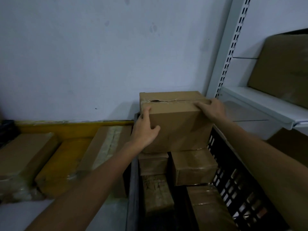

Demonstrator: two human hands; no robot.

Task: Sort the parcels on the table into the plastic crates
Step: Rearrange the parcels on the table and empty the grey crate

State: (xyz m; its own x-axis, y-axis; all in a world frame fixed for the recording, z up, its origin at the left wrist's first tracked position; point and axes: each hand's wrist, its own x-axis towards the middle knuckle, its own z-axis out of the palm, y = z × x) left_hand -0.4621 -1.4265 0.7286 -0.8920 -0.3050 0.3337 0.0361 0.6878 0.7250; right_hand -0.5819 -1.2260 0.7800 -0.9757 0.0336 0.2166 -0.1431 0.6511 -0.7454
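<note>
Left hand (146, 129) and right hand (210, 108) grip the cardboard box (176, 124), apparently resting on parcels (193, 165) in the black crate (233, 177).

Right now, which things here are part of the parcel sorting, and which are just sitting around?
Part of the job:
- cardboard box, held by left hand and right hand
- black plastic crate
- taped parcels in the crate
- taped parcels on the table

Just there:
- white shelf unit
- flat cardboard on the shelf
</note>
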